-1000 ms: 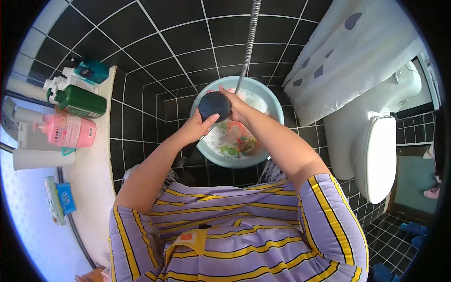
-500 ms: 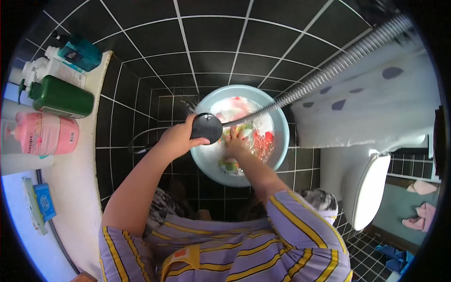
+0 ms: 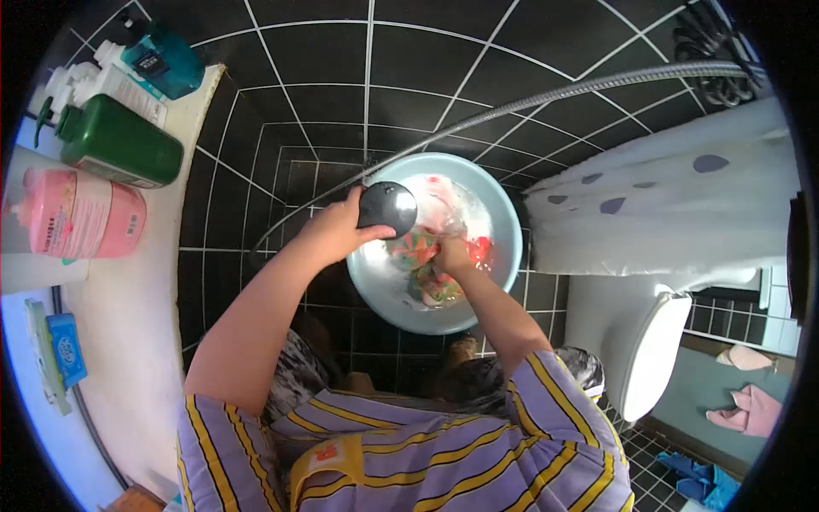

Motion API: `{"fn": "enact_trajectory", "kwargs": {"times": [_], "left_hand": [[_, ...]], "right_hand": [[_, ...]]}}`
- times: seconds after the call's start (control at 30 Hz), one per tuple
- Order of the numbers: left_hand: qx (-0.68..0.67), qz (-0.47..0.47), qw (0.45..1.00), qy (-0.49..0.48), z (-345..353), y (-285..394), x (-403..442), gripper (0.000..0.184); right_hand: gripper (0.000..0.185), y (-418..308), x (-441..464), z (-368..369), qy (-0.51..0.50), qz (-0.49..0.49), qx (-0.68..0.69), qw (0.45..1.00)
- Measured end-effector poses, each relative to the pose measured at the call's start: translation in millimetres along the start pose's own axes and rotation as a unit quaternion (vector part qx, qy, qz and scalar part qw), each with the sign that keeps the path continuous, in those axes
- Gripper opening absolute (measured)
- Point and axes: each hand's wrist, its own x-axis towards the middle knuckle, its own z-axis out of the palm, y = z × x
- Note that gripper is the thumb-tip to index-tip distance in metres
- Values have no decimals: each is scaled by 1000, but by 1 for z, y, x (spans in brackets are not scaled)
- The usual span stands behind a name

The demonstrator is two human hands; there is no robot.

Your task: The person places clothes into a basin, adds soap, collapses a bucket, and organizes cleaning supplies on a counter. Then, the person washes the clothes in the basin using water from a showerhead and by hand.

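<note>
My left hand (image 3: 334,229) grips a black round shower head (image 3: 388,210) over the left part of a pale blue basin (image 3: 512,218). Sudsy water and wet cloths fill the basin, which stands on the dark tiled floor. My right hand (image 3: 453,254) is down in the basin, its fingers closed on a red and green patterned cloth (image 3: 413,247); the fingertips are partly hidden. A pale pink piece of cloth (image 3: 435,205) lies in the foam at the far side.
A silver shower hose (image 3: 546,101) arcs across the wall behind the basin. On the left ledge stand a green pump bottle (image 3: 124,141), a pink bottle (image 3: 85,213) and a teal bottle (image 3: 166,61). A curtain (image 3: 657,200) and a white toilet lid (image 3: 655,354) are at the right.
My right hand has gone from spread fingers to closed on the patterned cloth, shifting slightly right. The shower head rose slightly, and the hose swung up and away from over the basin.
</note>
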Motion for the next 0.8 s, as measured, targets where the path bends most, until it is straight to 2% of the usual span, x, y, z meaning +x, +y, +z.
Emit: {"fn": "enact_trajectory", "kwargs": {"times": [0.1,0.17,0.2,0.3,0.37,0.4,0.43,0.5,0.6,0.63,0.7,0.8], "left_hand": [[-63,51,997,-4,4,-9,9,93],[-82,55,995,1,-1,-3,6,78],[-98,63,993,16,-4,1,2,76],[-106,69,990,65,-6,-5,5,69],[-117,94,986,76,-7,-13,8,67],[-143,88,985,43,-23,4,-10,62],[-142,105,983,52,-20,0,-10,61],[-138,136,979,66,-10,-12,-2,59],[-162,168,972,22,-20,-2,-14,56],[-156,163,974,26,-20,-4,-12,58],[-147,155,976,33,-20,-5,-11,62],[-131,114,985,19,-26,2,-19,63]], "right_hand": [[22,-10,-36,-45,52,-17,133,990],[19,-39,-68,-102,70,20,313,947],[17,-58,-83,-135,49,44,327,943],[14,-33,-96,-145,184,-19,361,914],[14,-61,-121,-191,213,-57,348,911],[13,-67,-129,-205,209,-53,379,900],[14,-78,-137,-221,232,-76,373,895],[19,-95,-148,-244,247,-49,506,825],[35,-128,-171,-287,300,-79,505,805],[34,-129,-177,-298,309,-96,498,805],[35,-128,-186,-316,323,-131,537,768],[36,-121,-189,-331,379,-184,499,757]]}}
